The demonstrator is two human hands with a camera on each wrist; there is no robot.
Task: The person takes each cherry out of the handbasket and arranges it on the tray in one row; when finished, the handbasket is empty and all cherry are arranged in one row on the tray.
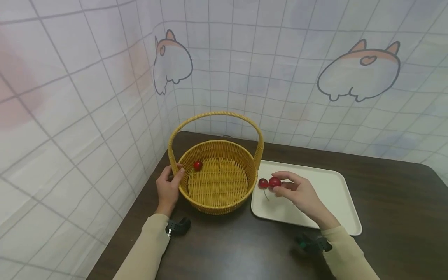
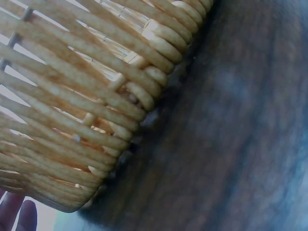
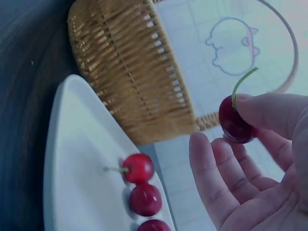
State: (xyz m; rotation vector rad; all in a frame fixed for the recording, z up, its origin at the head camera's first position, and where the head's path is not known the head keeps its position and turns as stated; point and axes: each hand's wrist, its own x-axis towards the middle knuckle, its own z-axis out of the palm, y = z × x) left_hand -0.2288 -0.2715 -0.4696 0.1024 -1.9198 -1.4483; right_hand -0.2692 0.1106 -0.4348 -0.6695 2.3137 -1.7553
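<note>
A yellow woven basket [image 1: 218, 208] with a tall arched handle stands on the table, and one red cherry [image 1: 198, 165] lies inside it at the left. My left hand [image 1: 168, 189] grips the basket's left rim beside the handle's foot, thumb over the edge. My right hand [image 1: 297, 190] pinches a dark red cherry [image 3: 236, 124] with a green stem between thumb and fingers, above the white tray [image 1: 325, 190]. Lying on the tray, a brighter red cherry [image 3: 138, 168] with a stem has further cherries [image 3: 145, 199] in a row beside it, mostly hidden by the hand in the head view.
The tray sits right against the basket's right side on the dark wooden table [image 1: 224, 245]. A white grid-patterned cloth [image 1: 245, 70] hangs behind and along the left. Both wrists wear black bands [image 1: 178, 226].
</note>
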